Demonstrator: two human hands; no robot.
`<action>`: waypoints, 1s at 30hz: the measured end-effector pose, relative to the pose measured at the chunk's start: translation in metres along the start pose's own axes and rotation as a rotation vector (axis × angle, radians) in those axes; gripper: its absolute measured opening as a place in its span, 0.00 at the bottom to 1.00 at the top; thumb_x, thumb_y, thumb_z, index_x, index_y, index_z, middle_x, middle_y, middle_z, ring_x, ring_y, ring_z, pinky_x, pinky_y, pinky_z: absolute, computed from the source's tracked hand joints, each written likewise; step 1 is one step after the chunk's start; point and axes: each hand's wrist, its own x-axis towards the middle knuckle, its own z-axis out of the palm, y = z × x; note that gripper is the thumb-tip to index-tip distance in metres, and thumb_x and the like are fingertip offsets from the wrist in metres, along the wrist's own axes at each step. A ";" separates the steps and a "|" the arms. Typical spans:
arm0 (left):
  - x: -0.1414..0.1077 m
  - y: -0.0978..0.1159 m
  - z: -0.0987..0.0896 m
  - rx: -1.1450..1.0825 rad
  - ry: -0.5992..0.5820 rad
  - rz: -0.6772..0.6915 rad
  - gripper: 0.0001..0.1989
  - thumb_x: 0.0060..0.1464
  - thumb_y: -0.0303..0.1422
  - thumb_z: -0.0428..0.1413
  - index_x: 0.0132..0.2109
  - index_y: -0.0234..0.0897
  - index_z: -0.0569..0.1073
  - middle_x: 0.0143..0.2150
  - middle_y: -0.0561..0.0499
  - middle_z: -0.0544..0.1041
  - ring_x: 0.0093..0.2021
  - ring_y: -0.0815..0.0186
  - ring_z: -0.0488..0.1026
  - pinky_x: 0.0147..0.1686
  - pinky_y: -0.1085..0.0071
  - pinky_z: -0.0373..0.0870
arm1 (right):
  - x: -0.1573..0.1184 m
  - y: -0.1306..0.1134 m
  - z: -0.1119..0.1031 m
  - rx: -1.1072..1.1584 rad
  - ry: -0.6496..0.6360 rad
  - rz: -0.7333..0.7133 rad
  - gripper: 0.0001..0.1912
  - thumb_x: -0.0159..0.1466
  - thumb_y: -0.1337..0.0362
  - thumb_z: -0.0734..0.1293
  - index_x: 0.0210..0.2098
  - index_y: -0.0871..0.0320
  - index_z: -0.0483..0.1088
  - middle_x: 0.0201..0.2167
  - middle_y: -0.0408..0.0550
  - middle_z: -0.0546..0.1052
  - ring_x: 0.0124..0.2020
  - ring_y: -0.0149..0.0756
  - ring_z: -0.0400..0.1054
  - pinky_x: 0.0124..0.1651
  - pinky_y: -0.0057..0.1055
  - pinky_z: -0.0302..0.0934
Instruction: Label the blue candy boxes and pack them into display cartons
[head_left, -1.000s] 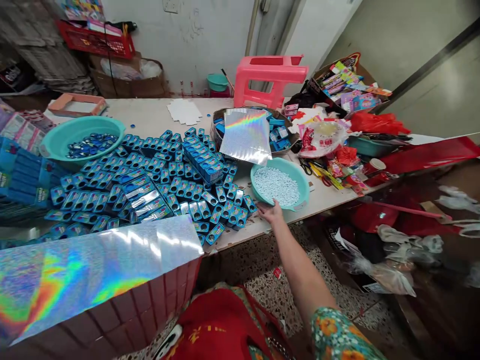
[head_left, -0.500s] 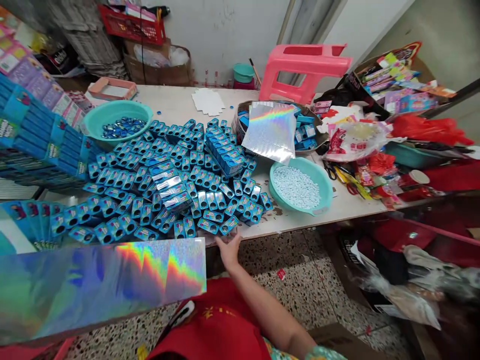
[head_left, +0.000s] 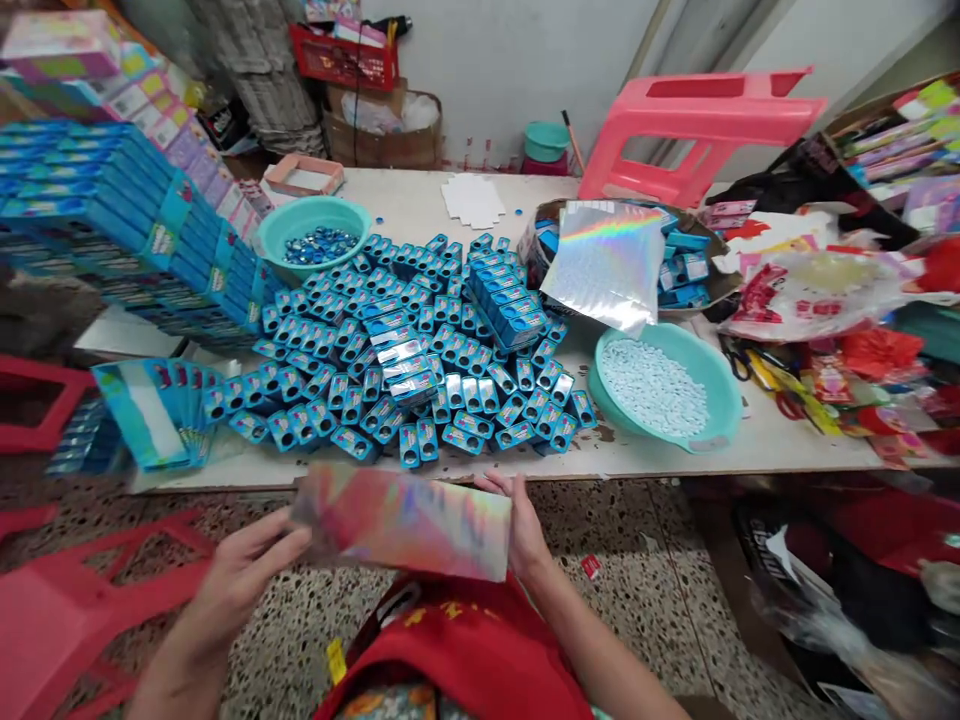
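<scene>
In front of the desk (head_left: 780, 445), a shiny card (head_left: 405, 522) is pinched by the left hand (head_left: 244, 565) and met at its other end by the right hand (head_left: 525, 525), whose grip cannot be told, so it might be bent or dropped if squeezed unevenly.

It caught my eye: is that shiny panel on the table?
Off: left hand grips the shiny panel in front of the table, right hand at its other end.

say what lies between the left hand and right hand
A shiny, iridescent rectangular piece spans from left hand to right hand in the head view.
</scene>
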 end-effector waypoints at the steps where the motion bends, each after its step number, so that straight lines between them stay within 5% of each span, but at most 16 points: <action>1: 0.008 -0.007 0.008 -0.034 -0.030 -0.014 0.10 0.50 0.42 0.57 0.37 0.44 0.78 0.37 0.57 0.79 0.39 0.61 0.73 0.40 0.65 0.71 | -0.013 -0.011 0.006 0.054 -0.115 0.044 0.35 0.55 0.35 0.59 0.47 0.58 0.69 0.45 0.56 0.75 0.42 0.46 0.72 0.42 0.41 0.66; 3: 0.021 -0.021 0.022 -0.126 -0.044 -0.028 0.13 0.51 0.42 0.56 0.37 0.38 0.77 0.38 0.52 0.79 0.40 0.61 0.73 0.43 0.66 0.70 | -0.029 -0.032 0.016 0.037 -0.169 0.034 0.29 0.54 0.41 0.65 0.47 0.55 0.69 0.39 0.50 0.77 0.38 0.41 0.72 0.39 0.37 0.66; 7: 0.027 -0.037 0.035 -0.151 -0.087 -0.031 0.19 0.54 0.42 0.53 0.47 0.32 0.72 0.44 0.44 0.77 0.44 0.59 0.74 0.47 0.62 0.69 | -0.032 -0.054 0.021 -0.151 -0.063 -0.078 0.23 0.49 0.54 0.74 0.42 0.53 0.70 0.24 0.39 0.75 0.23 0.28 0.67 0.28 0.25 0.60; 12: 0.034 -0.010 0.046 0.354 0.241 0.476 0.30 0.51 0.39 0.57 0.60 0.41 0.60 0.63 0.44 0.61 0.63 0.56 0.57 0.60 0.55 0.54 | -0.030 -0.057 0.025 -0.277 -0.179 -0.046 0.19 0.51 0.54 0.73 0.38 0.56 0.69 0.23 0.40 0.74 0.22 0.28 0.66 0.26 0.24 0.58; 14: 0.042 0.010 0.061 0.537 0.069 0.657 0.26 0.52 0.39 0.57 0.58 0.44 0.64 0.62 0.46 0.63 0.64 0.57 0.54 0.63 0.53 0.46 | -0.032 -0.060 0.030 -0.303 -0.239 -0.035 0.19 0.52 0.54 0.72 0.39 0.56 0.68 0.23 0.40 0.74 0.22 0.28 0.66 0.26 0.24 0.58; 16: 0.050 0.027 0.080 0.609 -0.186 0.716 0.21 0.54 0.39 0.55 0.56 0.45 0.67 0.57 0.48 0.70 0.59 0.59 0.62 0.63 0.53 0.45 | -0.034 -0.064 0.035 -0.301 -0.267 -0.041 0.18 0.52 0.54 0.72 0.39 0.56 0.68 0.22 0.39 0.73 0.22 0.28 0.66 0.26 0.24 0.57; 18: 0.054 0.037 0.097 0.599 -0.334 0.678 0.17 0.56 0.39 0.53 0.52 0.44 0.70 0.48 0.51 0.76 0.50 0.63 0.70 0.59 0.58 0.53 | -0.035 -0.069 0.036 -0.285 -0.255 -0.054 0.18 0.52 0.55 0.73 0.38 0.56 0.68 0.22 0.38 0.73 0.21 0.27 0.64 0.25 0.23 0.56; 21: 0.055 0.045 0.110 0.544 -0.374 0.552 0.13 0.56 0.39 0.53 0.47 0.43 0.74 0.40 0.53 0.78 0.41 0.64 0.72 0.47 0.66 0.63 | -0.036 -0.075 0.033 -0.277 -0.202 -0.066 0.18 0.50 0.55 0.74 0.36 0.56 0.69 0.21 0.38 0.72 0.19 0.27 0.63 0.24 0.23 0.55; 30: 0.055 0.070 0.117 0.400 -0.462 0.407 0.14 0.54 0.37 0.52 0.45 0.41 0.77 0.40 0.53 0.79 0.38 0.66 0.73 0.40 0.73 0.64 | -0.035 -0.077 0.019 -0.328 -0.059 -0.242 0.16 0.49 0.55 0.74 0.33 0.56 0.71 0.26 0.40 0.72 0.23 0.26 0.60 0.26 0.24 0.55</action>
